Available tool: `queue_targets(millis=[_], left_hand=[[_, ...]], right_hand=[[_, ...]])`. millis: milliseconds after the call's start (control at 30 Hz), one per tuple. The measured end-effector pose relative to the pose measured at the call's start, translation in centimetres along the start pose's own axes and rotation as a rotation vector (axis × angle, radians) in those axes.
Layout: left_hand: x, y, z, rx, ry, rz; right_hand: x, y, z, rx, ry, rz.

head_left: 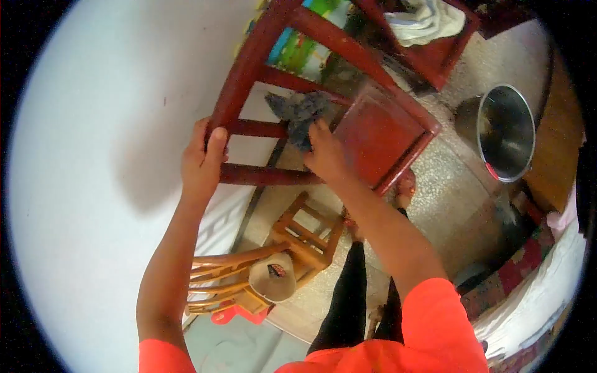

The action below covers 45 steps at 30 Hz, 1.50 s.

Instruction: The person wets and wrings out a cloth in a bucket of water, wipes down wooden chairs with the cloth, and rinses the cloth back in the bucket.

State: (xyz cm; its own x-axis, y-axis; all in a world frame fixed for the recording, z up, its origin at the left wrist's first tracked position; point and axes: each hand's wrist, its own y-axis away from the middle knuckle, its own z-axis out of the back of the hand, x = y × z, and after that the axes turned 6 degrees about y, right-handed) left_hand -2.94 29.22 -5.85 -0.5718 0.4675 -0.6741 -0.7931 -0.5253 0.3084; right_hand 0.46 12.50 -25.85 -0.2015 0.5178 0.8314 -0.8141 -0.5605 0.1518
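A dark red wooden chair (pixel 379 137) stands tilted in view before me, its slatted back toward the white wall. My left hand (pixel 205 152) is wrapped round the top rail of that back, thumb on the near side. In my right hand (pixel 324 152) is a dark grey cloth (pixel 301 112), bunched up and touching the back slats near the seat. Part of the cloth hangs over a slat. The fingertips of my right hand are partly hidden by the cloth.
A metal bucket (pixel 507 133) stands on the floor at right. Another red chair (pixel 429 59) bears a whitish cloth (pixel 426 22). Below are small wooden chairs (pixel 305 239) with a beige bowl-shaped container (pixel 272 278). The white wall (pixel 99 155) rises at left; a bed edge (pixel 528 311) lies lower right.
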Motion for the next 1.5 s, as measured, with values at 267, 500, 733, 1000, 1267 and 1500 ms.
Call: queue_targets(millis=[267,500,733,1000,1267,1500], left_hand=[[0.0,-0.2,-0.1,-0.023,-0.024,0.031],[0.2,-0.2,-0.1,-0.033,-0.078,0.009],[0.0,-0.2,0.2,-0.037,-0.114,-0.049],[0.0,-0.1,0.0,-0.032,-0.166,-0.03],[-0.1,-0.3,-0.1,-0.026,-0.049,-0.034],[-0.1,-0.3,-0.1,-0.021,-0.106,-0.028]], right_hand=[[-5.0,-3.5,6.0,-0.252,-0.262,-0.172],[-13.9,-8.1,-1.2,-0.214,0.081,-0.095],[-11.9,-6.9,5.2,0.166,0.367,-0.234],[-10.4,-9.5,5.7,-0.125,0.714,0.161],[-16.9,-2.6,3.8,-0.125,0.784,0.27],[-9.9,3.8,0.8,0.025,0.244,0.07]])
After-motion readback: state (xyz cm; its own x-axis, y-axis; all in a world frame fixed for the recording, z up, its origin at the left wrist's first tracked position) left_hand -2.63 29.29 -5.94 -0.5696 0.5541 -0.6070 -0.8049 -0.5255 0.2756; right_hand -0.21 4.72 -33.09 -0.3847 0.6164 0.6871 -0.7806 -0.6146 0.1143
